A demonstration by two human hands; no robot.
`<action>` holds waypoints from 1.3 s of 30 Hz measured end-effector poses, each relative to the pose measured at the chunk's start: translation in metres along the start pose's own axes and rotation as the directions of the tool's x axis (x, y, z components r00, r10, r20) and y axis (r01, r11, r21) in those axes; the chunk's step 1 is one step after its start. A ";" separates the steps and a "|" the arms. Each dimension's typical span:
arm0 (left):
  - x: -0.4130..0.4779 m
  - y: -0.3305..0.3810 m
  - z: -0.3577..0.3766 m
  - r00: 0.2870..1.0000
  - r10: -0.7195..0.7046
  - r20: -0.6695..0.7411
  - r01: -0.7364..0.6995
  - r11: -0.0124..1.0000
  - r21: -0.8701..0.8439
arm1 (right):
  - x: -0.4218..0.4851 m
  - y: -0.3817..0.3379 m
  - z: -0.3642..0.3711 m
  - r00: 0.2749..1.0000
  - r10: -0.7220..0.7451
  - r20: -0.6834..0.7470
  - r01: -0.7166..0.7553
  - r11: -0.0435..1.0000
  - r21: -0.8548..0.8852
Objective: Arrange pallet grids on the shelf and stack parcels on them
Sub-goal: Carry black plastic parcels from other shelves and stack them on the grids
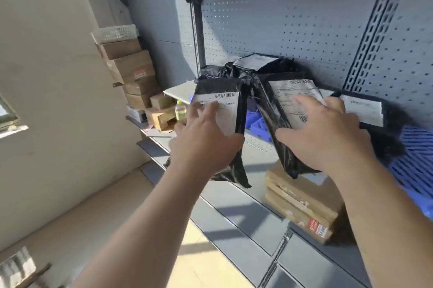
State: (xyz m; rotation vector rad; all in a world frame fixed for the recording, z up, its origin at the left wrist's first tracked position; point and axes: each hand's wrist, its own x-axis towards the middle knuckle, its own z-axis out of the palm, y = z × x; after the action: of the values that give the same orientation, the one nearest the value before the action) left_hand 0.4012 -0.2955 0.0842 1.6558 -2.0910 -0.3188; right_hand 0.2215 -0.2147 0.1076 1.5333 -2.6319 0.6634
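Two black plastic parcels with white barcode labels are at the grey shelf's front. My left hand grips the left parcel, thumb under it, fingers on its label. My right hand holds the right parcel, fingers spread across its label. Blue pallet grids show between and behind the parcels, and another blue pallet grid lies at the right. More black parcels lie behind, one more parcel at the right.
A grey pegboard back panel closes the shelf. A taped cardboard box stands on the lower shelf. To the left are stacked cardboard boxes, a white basket and a small bottle.
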 end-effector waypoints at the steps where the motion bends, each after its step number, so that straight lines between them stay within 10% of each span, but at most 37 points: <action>1: 0.010 0.003 0.001 0.999 0.043 0.010 -0.043 0.999 -0.005 | 0.003 0.000 -0.002 0.999 0.041 -0.016 -0.041 0.999 -0.005; 14: 0.097 0.099 0.035 0.920 0.375 0.112 -0.363 0.925 -0.111 | 0.051 0.053 -0.023 0.924 0.354 -0.144 -0.361 0.932 -0.024; 39: 0.214 0.201 0.109 0.789 0.480 0.384 -0.503 0.863 -0.045 | 0.167 0.091 -0.007 0.789 0.610 -0.072 -0.614 0.785 -0.076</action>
State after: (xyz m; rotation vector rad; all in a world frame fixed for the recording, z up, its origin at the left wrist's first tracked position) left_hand 0.1383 -0.4610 0.1224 1.0624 -2.7570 -0.4343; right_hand 0.0585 -0.3111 0.1206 0.5898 -3.0681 0.5563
